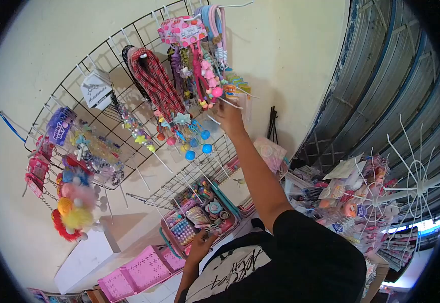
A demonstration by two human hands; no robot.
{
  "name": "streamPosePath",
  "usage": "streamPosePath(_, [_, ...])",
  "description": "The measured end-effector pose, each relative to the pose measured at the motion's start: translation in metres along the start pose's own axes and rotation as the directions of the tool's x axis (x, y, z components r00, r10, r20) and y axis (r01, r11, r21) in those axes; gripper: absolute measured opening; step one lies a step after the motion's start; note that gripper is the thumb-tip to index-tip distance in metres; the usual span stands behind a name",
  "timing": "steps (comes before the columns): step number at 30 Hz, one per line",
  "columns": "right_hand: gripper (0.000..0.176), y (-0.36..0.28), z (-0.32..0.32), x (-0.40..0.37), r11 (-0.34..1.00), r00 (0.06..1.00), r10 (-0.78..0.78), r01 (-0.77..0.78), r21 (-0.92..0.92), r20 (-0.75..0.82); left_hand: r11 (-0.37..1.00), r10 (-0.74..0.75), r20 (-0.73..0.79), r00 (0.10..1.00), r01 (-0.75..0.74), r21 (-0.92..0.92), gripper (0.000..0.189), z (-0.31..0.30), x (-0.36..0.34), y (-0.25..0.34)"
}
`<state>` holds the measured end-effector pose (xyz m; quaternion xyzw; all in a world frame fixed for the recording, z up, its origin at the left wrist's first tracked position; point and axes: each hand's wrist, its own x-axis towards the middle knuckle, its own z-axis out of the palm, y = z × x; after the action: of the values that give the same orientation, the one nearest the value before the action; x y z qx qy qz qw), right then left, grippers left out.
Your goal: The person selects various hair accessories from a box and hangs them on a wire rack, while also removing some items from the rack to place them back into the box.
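My right hand (228, 117) is raised to the wire grid (86, 65) on the wall, its fingers curled beside a white hook end. Next to it hang beaded phone straps (208, 76) with pink and pastel beads; what the fingers hold is hidden. Lower down, my left hand (199, 246) is at the near edge of a basket (179, 247) of small colourful accessories. Its fingers are bent together around something small that I cannot make out. A red patterned cord bundle (154, 81) hangs left of my right hand.
Bead strands, plush pompom keychains (73, 212) and hair ties (215, 30) hang on the grid, among protruding hooks. Pink plastic baskets (134, 275) stand below. At right are a white wire rack (417, 187), packaged goods (351, 202) and a metal shutter (376, 86).
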<state>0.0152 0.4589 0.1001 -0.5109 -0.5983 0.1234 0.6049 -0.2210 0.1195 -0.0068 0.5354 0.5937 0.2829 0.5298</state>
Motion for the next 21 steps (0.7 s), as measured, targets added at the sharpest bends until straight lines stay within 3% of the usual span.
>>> streamPosePath(2, [0.034, 0.001, 0.003, -0.001, 0.997, 0.997, 0.055, -0.052, -0.052, 0.05, 1.0, -0.009, -0.012, 1.0, 0.008, -0.008, 0.039, 0.002, -0.003, 0.007])
streamPosePath(4, [0.035, -0.01, -0.006, -0.016, 0.957, 0.95, 0.268, -0.243, -0.161, 0.158, 0.999, -0.028, -0.011, 1.0, 0.028, -0.018, 0.04, 0.001, -0.003, 0.008])
streamPosePath(5, [0.035, -0.017, -0.017, -0.023, 0.957, 0.951, 0.267, -0.242, -0.16, 0.156, 1.0, -0.025, -0.01, 1.0, 0.025, -0.016, 0.04, -0.001, -0.002, 0.007])
streamPosePath(7, [0.043, -0.038, -0.05, -0.048, 0.917, 0.922, 0.285, -0.183, -0.355, 0.261, 0.998, -0.063, -0.036, 0.997, 0.064, 0.023, 0.039, -0.001, -0.004, 0.003])
streamPosePath(8, [0.043, -0.032, -0.061, -0.063, 0.945, 0.9, 0.253, -0.15, -0.292, 0.355, 0.998, -0.066, -0.033, 0.997, 0.067, 0.022, 0.039, 0.0, -0.001, 0.0])
streamPosePath(9, [0.043, -0.025, -0.07, -0.08, 0.967, 0.87, 0.215, -0.125, -0.224, 0.444, 0.986, -0.102, -0.063, 0.993, 0.092, -0.138, 0.038, 0.001, 0.004, -0.004])
streamPosePath(11, [0.039, -0.011, -0.076, -0.117, 0.976, 0.684, 0.176, -0.213, -0.037, 0.708, 0.887, -0.187, -0.103, 0.977, 0.123, -0.445, 0.039, 0.005, 0.01, -0.009])
streamPosePath(13, [0.037, -0.027, -0.08, -0.162, 0.917, 0.567, 0.096, -0.37, 0.15, 0.818, 0.883, -0.191, -0.086, 0.978, 0.132, -0.45, 0.038, 0.004, 0.017, 0.023])
streamPosePath(15, [0.052, -0.048, -0.09, -0.2, 0.94, 0.635, -0.205, -0.085, 0.33, 0.745, 0.658, -0.169, -0.053, 0.984, 0.073, -0.749, 0.038, 0.011, 0.033, 0.027])
streamPosePath(16, [0.052, -0.059, -0.092, -0.213, 0.941, 0.635, -0.201, -0.085, 0.327, 0.746, 0.65, -0.125, -0.028, 0.992, 0.061, -0.757, 0.035, 0.012, 0.044, 0.017])
streamPosePath(18, [0.057, -0.075, -0.094, -0.229, 0.98, 0.693, -0.19, 0.088, 0.18, 0.695, 0.633, -0.081, -0.028, 0.996, 0.03, -0.773, 0.036, 0.023, 0.044, 0.071])
streamPosePath(19, [0.057, -0.077, -0.096, -0.228, 0.98, 0.695, -0.188, 0.088, 0.177, 0.694, 0.615, -0.035, -0.032, 0.999, -0.004, -0.788, 0.046, 0.028, 0.044, 0.09])
streamPosePath(21, [0.058, -0.076, -0.101, -0.22, 0.977, 0.814, -0.201, 0.13, 0.167, 0.544, 0.637, -0.003, 0.046, 0.999, 0.038, -0.77, 0.047, 0.024, 0.057, 0.08])
